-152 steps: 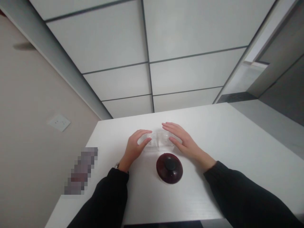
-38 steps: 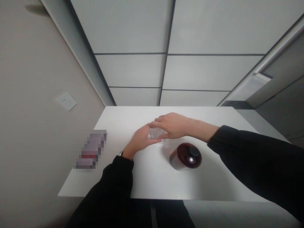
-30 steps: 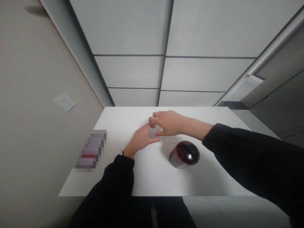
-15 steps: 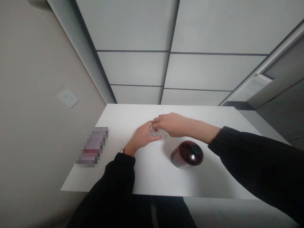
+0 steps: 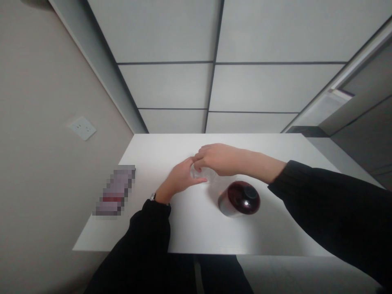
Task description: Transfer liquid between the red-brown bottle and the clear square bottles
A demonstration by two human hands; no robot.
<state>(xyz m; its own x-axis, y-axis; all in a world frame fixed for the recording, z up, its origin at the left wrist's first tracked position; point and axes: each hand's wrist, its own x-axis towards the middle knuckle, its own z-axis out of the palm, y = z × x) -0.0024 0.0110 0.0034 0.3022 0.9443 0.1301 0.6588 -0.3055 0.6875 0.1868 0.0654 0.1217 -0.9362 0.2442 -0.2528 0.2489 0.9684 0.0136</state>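
From the head view, the left hand [image 5: 180,179] and right hand [image 5: 222,159] are clenched around a small clear container [image 5: 203,174] from either side, near the middle of the white desk [image 5: 196,232]. A black-capped dark red jar [image 5: 237,199] stands just beside the container at four o'clock, apart from both hands. Farther off at nine o'clock from the left hand, a pixelated object [image 5: 114,190] lies on the desk, and a wall socket [image 5: 82,128] sits beyond it at eleven o'clock.
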